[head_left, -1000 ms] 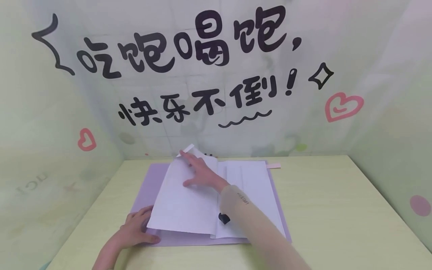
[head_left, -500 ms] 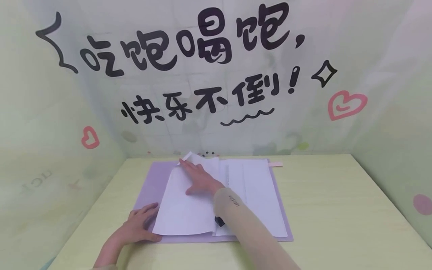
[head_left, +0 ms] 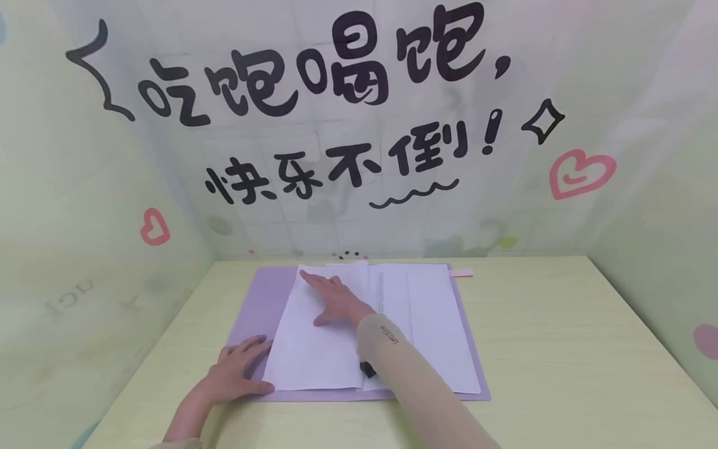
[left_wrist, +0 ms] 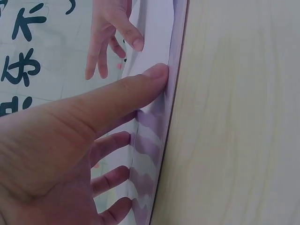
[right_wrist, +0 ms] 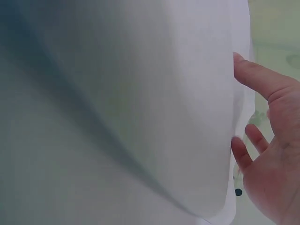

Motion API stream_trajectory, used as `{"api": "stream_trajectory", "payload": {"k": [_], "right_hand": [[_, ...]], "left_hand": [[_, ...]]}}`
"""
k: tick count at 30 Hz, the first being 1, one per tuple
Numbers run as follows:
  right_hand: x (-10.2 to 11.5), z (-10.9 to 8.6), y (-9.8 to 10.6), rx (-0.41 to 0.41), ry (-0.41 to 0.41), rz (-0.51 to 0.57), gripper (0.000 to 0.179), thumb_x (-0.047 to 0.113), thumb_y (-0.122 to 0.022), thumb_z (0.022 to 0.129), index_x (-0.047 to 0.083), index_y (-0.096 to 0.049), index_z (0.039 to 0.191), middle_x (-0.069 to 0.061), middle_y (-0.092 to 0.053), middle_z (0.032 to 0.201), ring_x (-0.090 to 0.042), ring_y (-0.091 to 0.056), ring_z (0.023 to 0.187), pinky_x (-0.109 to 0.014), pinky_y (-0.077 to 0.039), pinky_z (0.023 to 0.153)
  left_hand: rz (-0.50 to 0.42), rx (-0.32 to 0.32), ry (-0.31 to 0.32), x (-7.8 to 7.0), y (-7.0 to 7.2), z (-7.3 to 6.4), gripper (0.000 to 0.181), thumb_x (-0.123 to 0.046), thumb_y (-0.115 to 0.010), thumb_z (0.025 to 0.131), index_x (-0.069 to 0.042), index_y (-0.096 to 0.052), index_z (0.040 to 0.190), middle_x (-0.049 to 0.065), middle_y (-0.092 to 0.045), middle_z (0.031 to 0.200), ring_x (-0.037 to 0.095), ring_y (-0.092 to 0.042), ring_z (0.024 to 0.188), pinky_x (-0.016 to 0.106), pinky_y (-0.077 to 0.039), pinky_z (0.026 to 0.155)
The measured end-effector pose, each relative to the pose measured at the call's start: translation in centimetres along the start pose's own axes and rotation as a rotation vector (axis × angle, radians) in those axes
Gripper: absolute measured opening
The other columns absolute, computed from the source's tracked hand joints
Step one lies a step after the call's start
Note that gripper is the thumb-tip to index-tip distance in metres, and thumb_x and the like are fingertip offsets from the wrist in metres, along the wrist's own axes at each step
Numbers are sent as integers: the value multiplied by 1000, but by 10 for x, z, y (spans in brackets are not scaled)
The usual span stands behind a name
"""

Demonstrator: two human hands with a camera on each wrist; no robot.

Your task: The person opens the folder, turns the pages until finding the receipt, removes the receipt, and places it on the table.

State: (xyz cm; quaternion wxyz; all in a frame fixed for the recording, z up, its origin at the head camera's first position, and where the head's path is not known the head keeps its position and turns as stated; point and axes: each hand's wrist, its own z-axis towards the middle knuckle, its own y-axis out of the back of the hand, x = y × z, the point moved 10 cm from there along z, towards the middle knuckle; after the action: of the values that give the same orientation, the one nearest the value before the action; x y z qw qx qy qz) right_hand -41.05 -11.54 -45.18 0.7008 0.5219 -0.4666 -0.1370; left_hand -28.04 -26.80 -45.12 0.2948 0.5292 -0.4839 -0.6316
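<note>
A notebook with a purple cover [head_left: 268, 299] lies spread on the table, white pages on both halves. My right hand [head_left: 339, 300] rests on the left-hand page [head_left: 314, 355], its extended fingers reaching that page's upper left corner. In the right wrist view, the fingertips of the right hand [right_wrist: 272, 136] touch the paper [right_wrist: 187, 93], which curves close to the camera. At the lower left, my left hand [head_left: 232, 371] has its fingers spread over the purple cover, thumb at the bottom edge. The left wrist view shows the left thumb [left_wrist: 126, 91] stretched along that edge.
A pink tab [head_left: 462, 272] sticks out at the notebook's upper right. The right-hand page [head_left: 432, 312] carries faint printed columns. A small black object [head_left: 367, 369] shows beside the right sleeve [head_left: 415, 374]. Behind the pale wooden table [head_left: 566, 349] stands a wall with black lettering [head_left: 359, 56].
The left-hand page's raised, folded-over top corner has come down flatter under the right hand. Its lower edge has settled too. The left hand stays on the cover's lower left; the head view shifts slightly.
</note>
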Motion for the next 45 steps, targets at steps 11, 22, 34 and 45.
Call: {"api": "stream_trajectory", "payload": {"k": [11,22,34,45], "right_hand": [[3,-6,-2,79,-21,-144,50,35,-75,87,37,-60,134,5,-51,144,-19,-43,129,-37,-36,104],[-3,-7,-6,102,-23,-146,47,38,-71,90,40,-58,135,6,-47,149,-19,-41,133,-38,-37,107],[-11,-12,6,88,117,-45,46,23,-66,95,26,-56,140,2,-52,148,-16,-44,141,-32,-33,121],[-71,-50,62,-101,39,138,44,19,-63,96,22,-57,139,-4,-50,150,-24,-39,144,-43,-29,123]], "left_hand": [[29,-9,-4,-3,-1,2,84,-44,-84,71,-15,-51,142,25,-46,147,54,-44,122,70,-48,79],[116,-128,-41,-27,2,7,63,-35,-86,69,-9,-65,123,18,-57,135,41,-52,112,55,-47,88],[-5,-64,-139,-43,-4,6,54,-16,-84,72,-4,-67,122,17,-61,125,26,-63,100,39,-55,88],[-17,-38,-12,-44,-7,11,64,-24,-88,67,0,-66,122,22,-59,128,37,-60,111,56,-49,100]]}}
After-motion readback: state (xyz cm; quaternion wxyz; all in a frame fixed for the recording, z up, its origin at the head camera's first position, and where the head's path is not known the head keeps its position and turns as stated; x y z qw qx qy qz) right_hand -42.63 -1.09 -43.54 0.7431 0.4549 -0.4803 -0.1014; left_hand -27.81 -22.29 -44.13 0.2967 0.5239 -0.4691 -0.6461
